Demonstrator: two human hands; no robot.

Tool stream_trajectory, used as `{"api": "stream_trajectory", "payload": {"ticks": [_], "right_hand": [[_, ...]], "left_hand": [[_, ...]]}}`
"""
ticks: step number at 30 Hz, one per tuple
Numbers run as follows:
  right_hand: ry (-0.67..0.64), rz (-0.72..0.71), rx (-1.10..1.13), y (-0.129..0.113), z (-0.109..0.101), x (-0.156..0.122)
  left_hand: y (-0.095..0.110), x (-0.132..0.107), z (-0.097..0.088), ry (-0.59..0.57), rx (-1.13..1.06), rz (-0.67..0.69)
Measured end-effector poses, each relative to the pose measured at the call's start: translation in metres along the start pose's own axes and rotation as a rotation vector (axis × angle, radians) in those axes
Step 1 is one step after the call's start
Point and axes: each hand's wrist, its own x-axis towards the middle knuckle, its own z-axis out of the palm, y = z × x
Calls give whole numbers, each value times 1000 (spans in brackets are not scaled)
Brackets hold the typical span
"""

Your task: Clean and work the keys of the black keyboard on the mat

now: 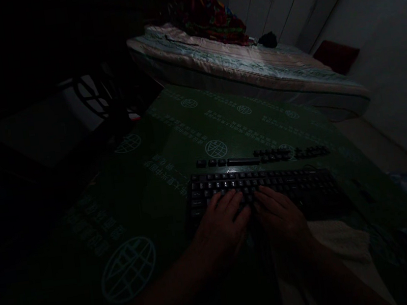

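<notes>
A black computer keyboard [315, 190] lies on the green printed board in front of me. Over its left and lower-middle keys rests my left hand [223, 222], with the fingers stretched out and slightly apart. My right hand [283, 217] lies close beside it on the middle keys, fingers extended forward; its thumb is hard to make out. I see nothing held in either hand, though the keys beneath them are hidden. Just behind the keyboard, loose black keycaps [212, 163] are lined up, including a long space bar [243, 161].
A beige cloth [341, 234] lies under my right forearm, in front of the keyboard. Beyond the green surface [172, 141] is a mattress [252, 65] bearing a bundled red patterned blanket [209, 18]. A dark wheel-like frame [95, 96] stands at the left. The room is dim.
</notes>
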Motion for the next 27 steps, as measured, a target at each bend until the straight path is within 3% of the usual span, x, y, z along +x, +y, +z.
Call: {"api": "stream_trajectory", "payload": {"ticks": [17,27], "right_hand": [[73,24,-29,-7,1,0],[261,366,107,3,3,-6]], "left_hand": [[-3,-1,3,18,9,11],[-2,-1,-2,-11,27,9]]}}
